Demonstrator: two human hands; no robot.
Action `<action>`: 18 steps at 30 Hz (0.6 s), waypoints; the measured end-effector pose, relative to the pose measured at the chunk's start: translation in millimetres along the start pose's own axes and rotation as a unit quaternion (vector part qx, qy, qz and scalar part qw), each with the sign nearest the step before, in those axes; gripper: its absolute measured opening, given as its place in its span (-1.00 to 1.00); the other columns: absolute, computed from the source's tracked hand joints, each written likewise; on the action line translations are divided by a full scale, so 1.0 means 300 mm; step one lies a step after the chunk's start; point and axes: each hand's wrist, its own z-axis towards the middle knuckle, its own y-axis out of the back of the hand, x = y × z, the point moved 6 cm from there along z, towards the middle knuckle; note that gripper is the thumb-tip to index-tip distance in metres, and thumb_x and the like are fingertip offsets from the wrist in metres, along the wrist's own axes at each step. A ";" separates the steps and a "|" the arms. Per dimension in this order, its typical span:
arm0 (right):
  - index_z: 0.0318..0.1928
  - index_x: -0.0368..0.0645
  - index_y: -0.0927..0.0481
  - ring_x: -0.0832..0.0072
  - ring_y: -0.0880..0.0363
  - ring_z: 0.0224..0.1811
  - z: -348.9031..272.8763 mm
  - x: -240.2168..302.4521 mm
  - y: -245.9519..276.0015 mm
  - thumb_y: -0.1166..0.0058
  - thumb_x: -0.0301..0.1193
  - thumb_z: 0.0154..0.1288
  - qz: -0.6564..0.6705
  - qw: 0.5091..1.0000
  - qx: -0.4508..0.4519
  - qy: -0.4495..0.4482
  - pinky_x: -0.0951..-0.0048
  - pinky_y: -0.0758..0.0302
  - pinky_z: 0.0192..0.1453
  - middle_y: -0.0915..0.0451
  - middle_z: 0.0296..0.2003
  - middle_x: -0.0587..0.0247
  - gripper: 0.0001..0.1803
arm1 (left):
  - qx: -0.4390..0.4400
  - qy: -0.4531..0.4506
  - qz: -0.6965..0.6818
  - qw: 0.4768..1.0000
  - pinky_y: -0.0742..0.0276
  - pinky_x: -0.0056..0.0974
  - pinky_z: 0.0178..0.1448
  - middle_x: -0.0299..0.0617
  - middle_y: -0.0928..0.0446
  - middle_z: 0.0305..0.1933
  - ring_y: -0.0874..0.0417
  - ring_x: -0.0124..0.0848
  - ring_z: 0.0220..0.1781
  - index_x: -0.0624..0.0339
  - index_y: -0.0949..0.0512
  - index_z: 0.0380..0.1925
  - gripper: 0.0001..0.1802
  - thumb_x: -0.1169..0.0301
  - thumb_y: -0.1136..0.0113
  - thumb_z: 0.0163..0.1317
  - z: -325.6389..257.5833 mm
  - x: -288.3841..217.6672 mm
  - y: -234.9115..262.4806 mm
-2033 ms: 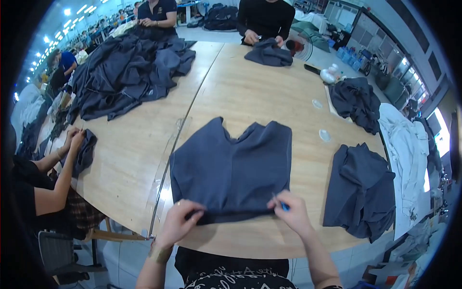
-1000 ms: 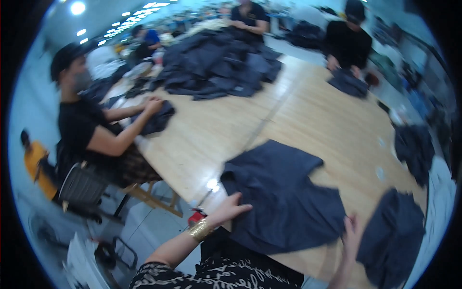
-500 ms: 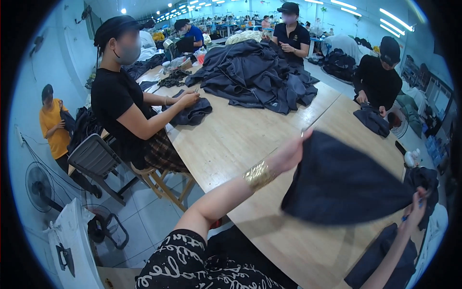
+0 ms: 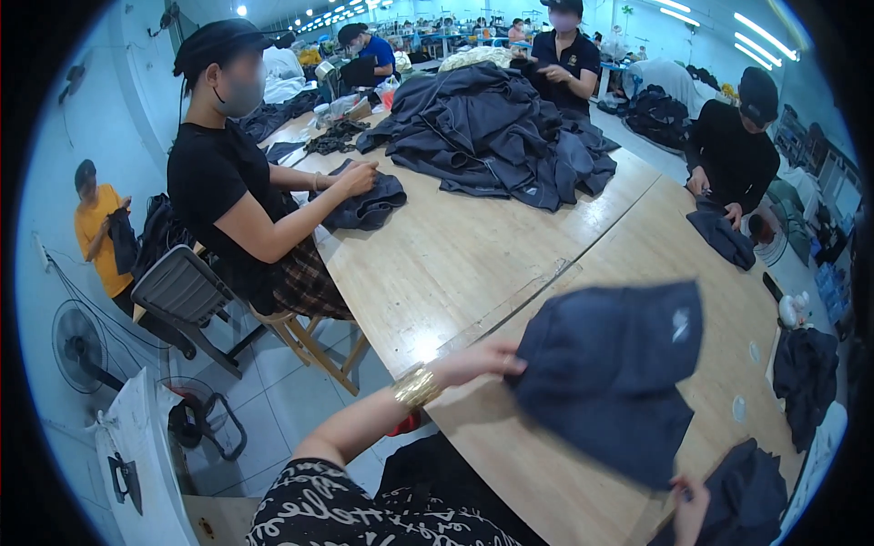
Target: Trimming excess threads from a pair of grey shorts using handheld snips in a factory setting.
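Note:
A pair of dark navy shorts (image 4: 610,364) is spread above the wooden table (image 4: 437,273), its legs pointing right and a small pale mark near one hem. My left hand (image 4: 487,359), below a gold cuff bracelet, pinches the shorts at the left edge. With closed fingers my right hand (image 4: 690,500) grips the lower right corner of a leg. Under and beside that hand lies another dark garment (image 4: 742,491) on the near right of the table.
A large heap of dark garments (image 4: 501,132) covers the far table. People handle dark cloth at the left side (image 4: 232,173), far side (image 4: 564,68) and right side (image 4: 742,155). A crumpled dark garment (image 4: 806,382) lies at the right edge. An iron (image 4: 125,482) stands lower left.
The shorts have swung from a folded, blurred shape to a flatter spread showing both legs. My left hand moved left and down; my right hand came down and left, still gripping cloth.

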 end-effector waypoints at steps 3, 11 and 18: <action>-0.13 -0.27 -0.62 0.66 -0.39 -0.49 -0.068 -0.089 0.027 0.03 -0.50 0.35 -0.015 0.997 -0.043 -0.070 0.55 -0.33 -0.40 -0.43 -0.60 0.34 -0.81 | 0.026 0.160 0.044 0.986 -0.39 -0.43 0.08 -0.36 -0.46 0.05 -0.43 -0.61 0.00 0.24 -0.38 0.17 -0.44 0.16 -0.16 0.27 -0.103 0.202 0.000; -0.27 -0.29 -0.62 0.58 -0.52 -0.32 0.435 0.195 -0.008 -0.14 -0.41 0.17 0.055 0.991 -0.068 -0.104 0.53 -0.41 -0.17 -0.61 -0.41 0.27 -0.81 | -0.259 0.111 -0.109 0.953 -0.36 -0.47 -0.32 -0.47 -0.42 -0.50 -0.41 -0.61 -0.45 0.08 -0.52 -0.43 -0.71 0.14 -0.02 0.35 -0.142 0.208 0.165; -0.24 -0.21 -0.67 0.44 -0.62 -0.32 0.696 -0.028 -0.267 -0.29 -0.23 -0.01 0.070 0.981 -0.120 -0.132 0.47 -0.48 -0.21 -0.66 -0.40 0.15 -0.65 | -0.221 0.101 -0.294 0.924 -0.54 -0.36 -0.12 -0.29 -0.62 -0.21 -0.63 -0.49 -0.23 0.16 -0.52 -0.19 -0.63 0.08 0.04 0.37 -0.064 0.214 0.050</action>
